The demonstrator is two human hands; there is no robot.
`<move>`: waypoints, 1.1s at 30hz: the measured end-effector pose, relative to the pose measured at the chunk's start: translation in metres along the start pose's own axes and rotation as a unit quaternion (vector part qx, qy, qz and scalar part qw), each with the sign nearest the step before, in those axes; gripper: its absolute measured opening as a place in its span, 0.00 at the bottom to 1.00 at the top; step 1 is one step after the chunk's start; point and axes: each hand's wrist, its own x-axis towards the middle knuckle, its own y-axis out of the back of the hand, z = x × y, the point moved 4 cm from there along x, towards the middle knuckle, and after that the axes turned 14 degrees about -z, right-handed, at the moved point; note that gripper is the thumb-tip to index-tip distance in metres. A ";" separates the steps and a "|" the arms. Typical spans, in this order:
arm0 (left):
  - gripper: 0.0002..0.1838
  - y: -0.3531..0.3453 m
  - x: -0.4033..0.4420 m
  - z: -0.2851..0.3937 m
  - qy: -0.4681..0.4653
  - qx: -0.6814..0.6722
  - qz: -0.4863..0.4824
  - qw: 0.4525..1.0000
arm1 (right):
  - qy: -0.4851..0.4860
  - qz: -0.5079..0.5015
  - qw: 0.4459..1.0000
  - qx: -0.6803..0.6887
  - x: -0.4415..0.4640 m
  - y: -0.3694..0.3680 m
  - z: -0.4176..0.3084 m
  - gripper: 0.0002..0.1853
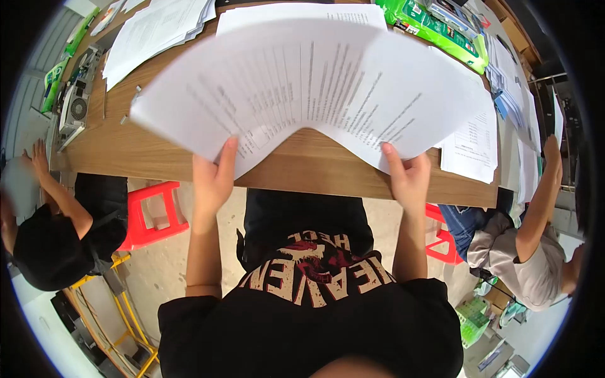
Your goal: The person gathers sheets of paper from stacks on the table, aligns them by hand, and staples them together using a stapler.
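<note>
A wide sheet of printed paper [296, 75] is held up over the near edge of the wooden table, bowed into an arch with its text side toward me. My left hand [214, 176] pinches its lower left corner, thumb on the printed face. On the opposite lower corner, my right hand [408, 173] grips it the same way. Behind the paper, the fingers of both hands are mostly hidden. Whether it is one sheet or a few together, I cannot tell. Its upper left edge is blurred.
Loose papers [154, 38] lie at the table's far left, with more printed sheets [469, 148] at the right. A green plastic pack [441, 38] sits behind them. A metal unit with a fan [79, 107] stands left. People sit on both sides; red stools [151, 214] are below.
</note>
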 end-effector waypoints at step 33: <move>0.23 -0.001 0.035 0.068 -0.075 -0.499 0.217 0.836 | -0.004 0.015 0.963 0.267 -0.019 -0.056 -0.001 0.20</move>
